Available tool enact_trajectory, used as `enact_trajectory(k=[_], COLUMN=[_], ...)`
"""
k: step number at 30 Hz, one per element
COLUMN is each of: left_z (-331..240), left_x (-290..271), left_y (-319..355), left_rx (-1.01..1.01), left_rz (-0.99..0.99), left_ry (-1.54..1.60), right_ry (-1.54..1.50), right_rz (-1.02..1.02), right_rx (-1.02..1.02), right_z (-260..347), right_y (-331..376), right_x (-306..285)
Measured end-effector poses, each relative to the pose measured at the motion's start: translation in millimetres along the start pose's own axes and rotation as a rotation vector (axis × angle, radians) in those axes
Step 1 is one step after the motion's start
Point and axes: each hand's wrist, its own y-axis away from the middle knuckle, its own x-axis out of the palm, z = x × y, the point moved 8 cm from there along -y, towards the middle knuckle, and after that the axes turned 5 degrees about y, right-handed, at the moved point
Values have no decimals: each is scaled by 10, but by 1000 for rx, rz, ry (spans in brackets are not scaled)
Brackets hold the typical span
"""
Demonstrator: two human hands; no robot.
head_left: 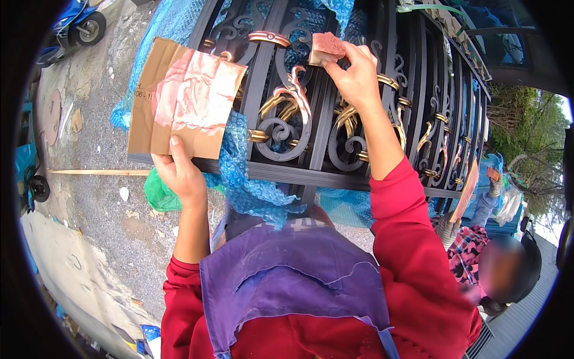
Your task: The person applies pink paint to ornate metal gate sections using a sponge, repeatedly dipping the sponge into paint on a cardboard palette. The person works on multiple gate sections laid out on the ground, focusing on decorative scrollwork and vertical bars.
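Observation:
My left hand [182,173] grips the lower edge of a piece of brown cardboard [143,128], its thumb on the front. A wet-looking patch of pinkish paint [194,90] covers much of the cardboard. Pinched in my right hand [359,78] is a small sponge block [326,49], pale on its sides and reddish-pink on top. The sponge is held over a black metal gate panel [317,119] with scrolls and leaf ornaments. A leaf ornament [299,96] near my right hand is gold with pink on it, and a collar [269,39] above looks coppery pink.
Blue bubble wrap [236,161] hangs over the panel's near edge. A green bag [160,191] and a wooden strip [98,172] lie on the ground at left. Another person in a plaid sleeve [466,251] works at the right, holding a similar board [463,191]. A motorbike wheel [89,30] stands far left.

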Motion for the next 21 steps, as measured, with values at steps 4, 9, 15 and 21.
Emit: enact_trajectory(k=[4,9,15,21], left_z=[32,44,50,77], left_x=[-26,-57,-21,-69], left_y=[-12,-15,-23,-17], left_rx=[-21,-42,-65,-57], left_rz=[5,-19,7,4], left_ry=[-27,-51,-22,-34], right_ry=[14,52,76,51], right_rz=[82,63,151,125], right_rx=[-107,-15,-1,-29], right_z=[122,85,63,146], right_y=[44,-36,-3,-34], right_x=[125,55,226,222])
